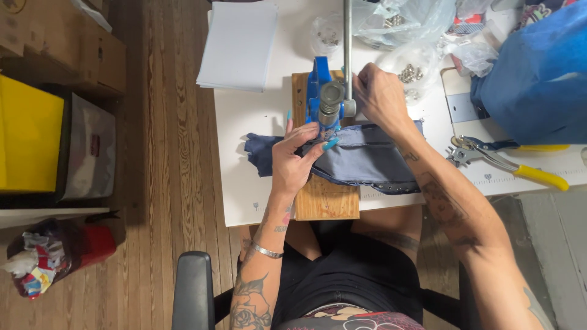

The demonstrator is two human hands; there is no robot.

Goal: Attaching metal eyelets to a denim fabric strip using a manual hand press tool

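Lying at the centre of the frame: a strip of navy fabric (367,156), spread over a wooden base board (326,198) on the white table (244,122), its lower edge lined with small metal eyelets.
Press: a blue hand press (320,91) is mounted on the board, its metal lever running up to the top edge.
Left hand: the left hand (295,160) is laid flat on the fabric, fingers spread, fingertips close under the press head.
Right hand: the right hand (379,95) is held beside the press; the fingers are curled together, their grip hidden.
Right of frame: yellow-handled pliers (507,164) and blue cloth (538,79).
Upper centre: a bag of metal fittings (411,74).
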